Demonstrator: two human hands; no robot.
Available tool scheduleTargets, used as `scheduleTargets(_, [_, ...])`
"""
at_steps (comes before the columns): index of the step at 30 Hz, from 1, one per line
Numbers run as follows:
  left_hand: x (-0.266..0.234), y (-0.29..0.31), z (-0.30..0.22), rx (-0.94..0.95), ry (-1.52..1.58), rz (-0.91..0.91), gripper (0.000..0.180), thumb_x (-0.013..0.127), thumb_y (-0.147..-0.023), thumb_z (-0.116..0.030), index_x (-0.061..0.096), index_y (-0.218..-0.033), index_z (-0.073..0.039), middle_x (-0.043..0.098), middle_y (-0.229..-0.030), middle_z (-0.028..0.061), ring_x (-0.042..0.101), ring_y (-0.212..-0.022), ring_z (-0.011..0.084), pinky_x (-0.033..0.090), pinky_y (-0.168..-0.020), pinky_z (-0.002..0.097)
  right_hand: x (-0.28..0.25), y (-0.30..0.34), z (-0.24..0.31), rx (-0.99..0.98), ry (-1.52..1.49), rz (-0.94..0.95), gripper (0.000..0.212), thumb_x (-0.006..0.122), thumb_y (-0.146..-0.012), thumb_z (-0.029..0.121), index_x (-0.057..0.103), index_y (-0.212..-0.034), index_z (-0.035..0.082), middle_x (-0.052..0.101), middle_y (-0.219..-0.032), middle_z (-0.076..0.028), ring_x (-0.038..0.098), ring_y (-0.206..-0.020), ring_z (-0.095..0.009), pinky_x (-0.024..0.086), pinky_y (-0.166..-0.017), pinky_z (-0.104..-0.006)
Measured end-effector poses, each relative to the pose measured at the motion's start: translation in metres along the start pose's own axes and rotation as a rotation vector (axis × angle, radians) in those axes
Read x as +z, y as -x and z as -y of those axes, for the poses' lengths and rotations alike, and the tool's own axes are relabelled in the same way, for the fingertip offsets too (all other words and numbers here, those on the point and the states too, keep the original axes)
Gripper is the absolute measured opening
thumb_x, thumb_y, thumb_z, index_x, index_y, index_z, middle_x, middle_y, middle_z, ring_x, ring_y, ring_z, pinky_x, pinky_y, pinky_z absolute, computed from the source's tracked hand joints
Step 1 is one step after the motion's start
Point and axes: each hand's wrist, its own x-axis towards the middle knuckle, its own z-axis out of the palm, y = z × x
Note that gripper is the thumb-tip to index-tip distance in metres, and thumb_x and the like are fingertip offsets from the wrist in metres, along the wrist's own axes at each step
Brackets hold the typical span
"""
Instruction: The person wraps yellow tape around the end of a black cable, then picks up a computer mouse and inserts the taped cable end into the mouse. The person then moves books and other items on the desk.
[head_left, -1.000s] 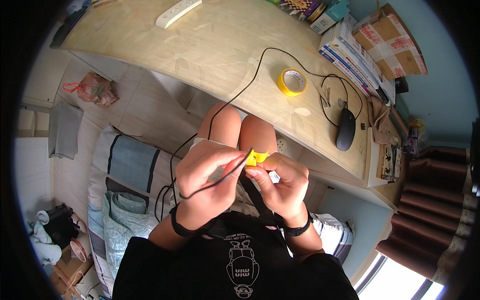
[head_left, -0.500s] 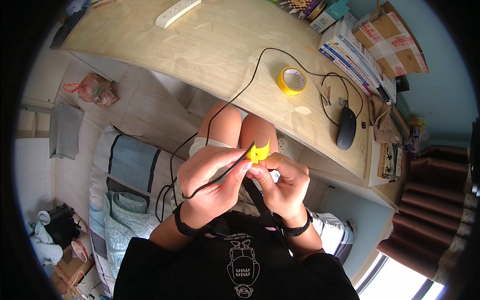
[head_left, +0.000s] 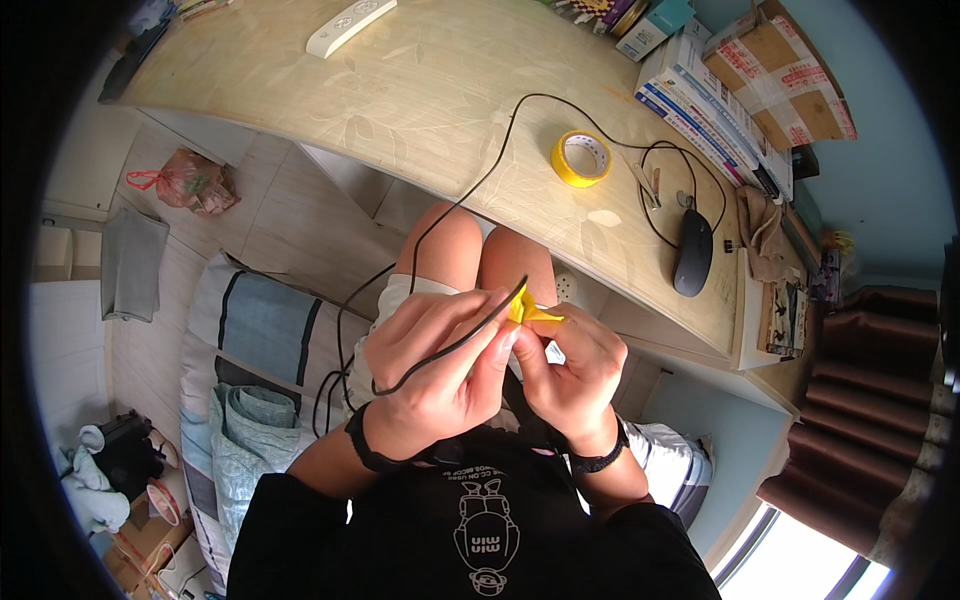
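Above my lap, both hands meet at a piece of yellow tape (head_left: 524,306) on a thin black cable (head_left: 440,354). My left hand (head_left: 432,362) is closed, pinching the cable and the tape's left side; the cable crosses over its fingers. Thumb and forefinger of my right hand (head_left: 574,366) pinch the tape's right end, which sticks out toward that hand. How the tape sits around the cable is partly hidden by fingertips. On the desk ahead lies a yellow tape roll (head_left: 580,159), apart from both hands. A black mouse (head_left: 692,252) rests farther right, its cord coiled beside it.
The wooden desk (head_left: 400,100) spans the far side, with a white power strip (head_left: 350,26), stacked books (head_left: 705,125) and a taped cardboard box (head_left: 780,75). Nail clippers (head_left: 647,186) lie near the mouse. A bed (head_left: 262,330) is at left; a red plastic bag (head_left: 190,182) sits on the floor.
The yellow tape's free end has turned from pointing up to pointing right, toward my right fingers. My left fingers have curled over further, and the hands have shifted slightly right.
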Motion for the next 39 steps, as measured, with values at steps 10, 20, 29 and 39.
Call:
scheduleTargets(10, [-0.009, 0.006, 0.004, -0.713, 0.831, 0.135, 0.021, 0.07, -0.089, -0.008, 0.064, -0.103, 0.006, 0.067, -0.084, 0.0043, 0.061, -0.079, 0.0076, 0.049, -0.073, 0.0228, -0.002, -0.003, 0.001, 0.485, -0.463, 0.136, 0.012, 0.076, -0.085, 0.011, 0.073, -0.085, -0.001, 0.069, -0.067, -0.004, 0.063, -0.059, -0.007, 0.051, -0.055, -0.0216])
scheduleTargets(20, [-0.007, 0.006, 0.012, -0.901, 1.028, 0.119, 0.021, 0.065, -0.092, -0.016, 0.062, -0.099, 0.003, 0.062, -0.088, 0.0059, 0.057, -0.075, 0.0112, 0.045, -0.067, 0.0248, 0.001, 0.0, -0.009, 0.53, -0.704, 0.153, 0.024, 0.074, -0.087, 0.012, 0.067, -0.103, -0.004, 0.071, -0.087, -0.007, 0.065, -0.075, -0.01, 0.052, -0.066, -0.0236])
scheduleTargets(29, [-0.01, 0.008, 0.013, -0.952, 1.071, 0.196, 0.018, 0.06, -0.094, -0.018, 0.061, -0.095, 0.0, 0.063, -0.087, 0.0062, 0.058, -0.077, 0.0126, 0.043, -0.067, 0.0246, 0.001, -0.004, -0.012, 0.638, -0.926, 0.133, 0.023, 0.063, -0.096, 0.016, 0.062, -0.108, -0.003, 0.067, -0.098, -0.009, 0.061, -0.079, -0.012, 0.049, -0.069, -0.0246])
scheduleTargets(39, [-0.009, 0.009, 0.011, -0.872, 1.087, 0.185, 0.015, 0.059, -0.097, -0.016, 0.058, -0.093, -0.001, 0.065, -0.087, 0.0058, 0.06, -0.081, 0.0098, 0.047, -0.076, 0.026, -0.004, -0.004, -0.008, 0.697, -0.919, 0.092, 0.013, 0.067, -0.092, 0.008, 0.066, -0.099, -0.003, 0.069, -0.086, -0.007, 0.062, -0.074, -0.01, 0.05, -0.066, -0.0218])
